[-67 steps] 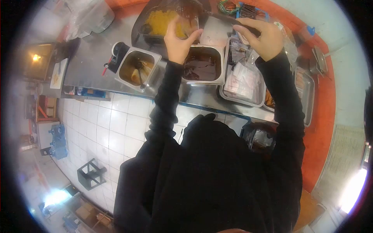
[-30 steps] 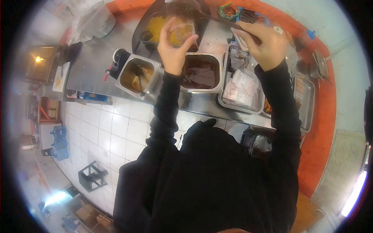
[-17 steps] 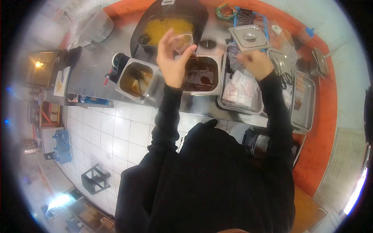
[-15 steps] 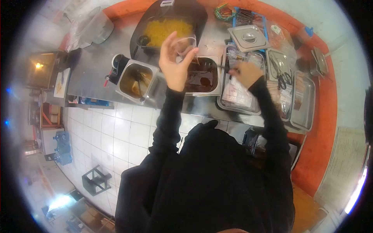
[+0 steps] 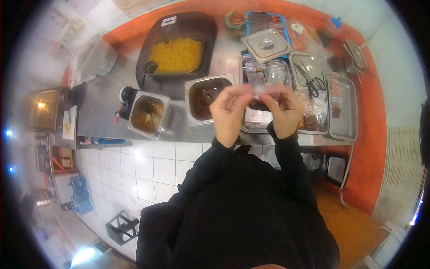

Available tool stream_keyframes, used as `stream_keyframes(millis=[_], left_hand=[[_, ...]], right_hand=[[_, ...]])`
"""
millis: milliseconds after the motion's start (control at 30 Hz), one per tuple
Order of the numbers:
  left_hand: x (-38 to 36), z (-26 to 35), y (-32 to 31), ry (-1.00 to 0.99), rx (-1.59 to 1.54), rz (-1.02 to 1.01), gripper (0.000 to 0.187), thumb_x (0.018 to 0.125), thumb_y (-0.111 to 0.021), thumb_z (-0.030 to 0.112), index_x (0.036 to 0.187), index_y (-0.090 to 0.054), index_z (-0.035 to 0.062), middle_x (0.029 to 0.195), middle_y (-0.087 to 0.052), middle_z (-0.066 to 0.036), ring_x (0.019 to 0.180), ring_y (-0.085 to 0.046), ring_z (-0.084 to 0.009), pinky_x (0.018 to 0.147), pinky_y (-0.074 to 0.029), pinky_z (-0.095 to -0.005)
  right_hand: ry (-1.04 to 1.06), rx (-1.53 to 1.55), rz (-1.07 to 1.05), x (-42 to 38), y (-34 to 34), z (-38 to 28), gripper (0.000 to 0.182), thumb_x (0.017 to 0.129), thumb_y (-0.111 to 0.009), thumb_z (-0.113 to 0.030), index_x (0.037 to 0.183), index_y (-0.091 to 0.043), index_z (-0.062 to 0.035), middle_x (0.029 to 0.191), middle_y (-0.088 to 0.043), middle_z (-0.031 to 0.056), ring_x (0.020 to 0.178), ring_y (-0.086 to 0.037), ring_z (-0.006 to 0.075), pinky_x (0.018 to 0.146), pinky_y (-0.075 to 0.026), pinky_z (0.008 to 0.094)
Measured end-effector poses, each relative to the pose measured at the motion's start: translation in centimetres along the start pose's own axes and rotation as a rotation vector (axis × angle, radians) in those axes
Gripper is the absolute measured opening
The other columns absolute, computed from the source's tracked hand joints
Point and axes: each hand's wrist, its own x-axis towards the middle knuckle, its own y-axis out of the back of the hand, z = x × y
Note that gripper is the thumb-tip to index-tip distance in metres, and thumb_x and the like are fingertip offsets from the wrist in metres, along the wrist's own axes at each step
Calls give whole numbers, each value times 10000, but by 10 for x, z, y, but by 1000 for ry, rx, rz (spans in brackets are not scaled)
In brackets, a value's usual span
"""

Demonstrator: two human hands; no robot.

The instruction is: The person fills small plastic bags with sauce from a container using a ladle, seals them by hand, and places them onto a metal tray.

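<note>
I've got left hand (image 5: 228,110) and right hand (image 5: 285,110) both pinching a small clear plastic bag (image 5: 257,90); a slack pinch could drop it on the plastic packets (image 5: 275,71) below.

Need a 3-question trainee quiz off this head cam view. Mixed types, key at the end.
1. True or false: the left hand and right hand have their fingertips close together at a small clear item.
2. What colour is the heaped food?
a) green
b) yellow
c) white
3. Fill in: from the person's view, the scissors lie to the ____ of the heaped food.

Key: 1 true; 2 b; 3 right.
</note>
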Motion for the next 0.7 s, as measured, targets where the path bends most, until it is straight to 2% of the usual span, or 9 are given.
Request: stream_keyframes(millis=[33, 67, 133, 167, 333, 400, 500, 600, 700], left_hand=[[-1, 6, 0, -19, 122, -27, 116, 810, -564, 5, 915, -572, -43, 804, -604, -67, 720, -564, -98, 634, -440, -191], [-1, 7, 2, -16, 119, -42, 116, 810, -564, 5, 915, -572, -43, 804, -604, -67, 720, -564, -98, 634, -440, -191], [-1, 8, 1, -185, 489, -98, 89, 811, -578, 27, 872, -586, -38, 774, -605, -62, 673, -556, -90, 602, -435, -188], [-2, 12, -5, -184, 571, -36, 47, 736, -616, -11, 778, -622, 10, 708, -615, -77, 644, -581, -133, 599, -435, -224], [-7, 16, -14, -312, 665, -156, 37, 770, -602, -11, 792, -591, -38, 735, -596, -70, 667, -555, -116, 651, -452, -210], [-8, 16, -17, -498, 744, -218, 27, 746, -607, -25, 748, -582, -35, 691, -591, -63, 657, -555, -131, 760, -459, -294], [-14, 13, -21, -569, 728, -214, 42, 717, -613, -35, 706, -574, -24, 659, -584, -61, 653, -555, -138, 862, -414, -400], [-20, 14, -23, -393, 643, -264, 59, 689, -631, -33, 704, -577, -15, 659, -584, -64, 642, -553, -144, 895, -373, -459], [-27, 16, -31, -275, 538, -334, 96, 641, -667, -36, 696, -606, 14, 647, -595, -51, 576, -524, -150, 840, -415, -407]], right_hand=[[-70, 17, -71, -1, 9, -9, 116, 771, -624, -32, 861, -589, 34, 804, -603, 74, 744, -579, 124, 681, -455, 227], [-64, 13, -57, -2, 15, -14, 116, 771, -624, -32, 861, -589, 34, 804, -603, 74, 744, -579, 124, 681, -455, 227], [-199, 144, -88, -6, 23, -21, 108, 768, -622, -21, 857, -597, 35, 789, -607, 80, 727, -582, 126, 683, -457, 224], [-187, 137, -73, -8, 24, -24, 91, 777, -602, -2, 858, -596, 39, 784, -610, 87, 729, -585, 127, 685, -458, 223], [-109, 151, -10, -21, 34, -26, 63, 776, -570, 34, 830, -599, 48, 769, -596, 100, 722, -579, 136, 668, -447, 231], [-29, 200, 25, -27, 38, -26, 55, 744, -583, 56, 793, -604, 46, 759, -590, 108, 712, -573, 149, 656, -437, 240], [39, 163, 52, -38, 39, -32, 55, 708, -593, 75, 754, -602, 48, 746, -589, 116, 705, -569, 156, 645, -430, 246], [20, 44, 48, -41, 45, -45, 77, 678, -608, 82, 745, -599, 46, 734, -592, 113, 697, -570, 153, 634, -425, 239], [91, -112, -5, -42, 52, -52, 106, 659, -625, 76, 756, -604, 38, 741, -604, 107, 683, -584, 146, 601, -447, 242]])
